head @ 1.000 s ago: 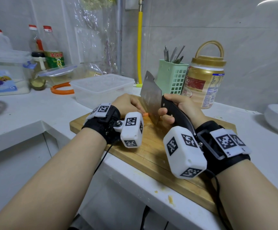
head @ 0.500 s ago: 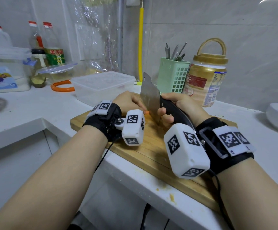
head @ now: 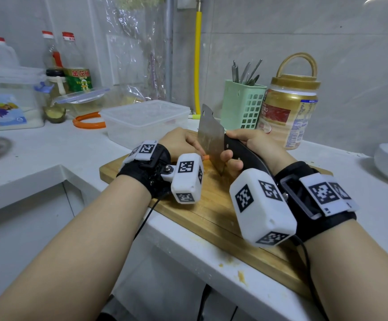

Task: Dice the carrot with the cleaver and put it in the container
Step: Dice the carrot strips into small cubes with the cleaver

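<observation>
We judged the step in hand to be slicing the orange carrot [head: 205,156] on the rectangular wooden cutting board [head: 214,205], and doing it well meant keeping the wide steel cleaver with the black handle [head: 211,140] upright and square to the carrot while our guiding fingertips stayed tucked back from the edge. Our right hand [head: 248,147] gripped the handle with fingers curled round it, knuckles forward, the wrist low over the board. Our left hand [head: 180,144] lay arched over the carrot just left of the blade; its fingers were hidden behind the knuckles, so we could not tell whether they pinched or only pressed. Only a small orange end showed between the blade and our left hand. The clear rectangular plastic container [head: 145,120] stood just beyond our left fingers, off the board.
</observation>
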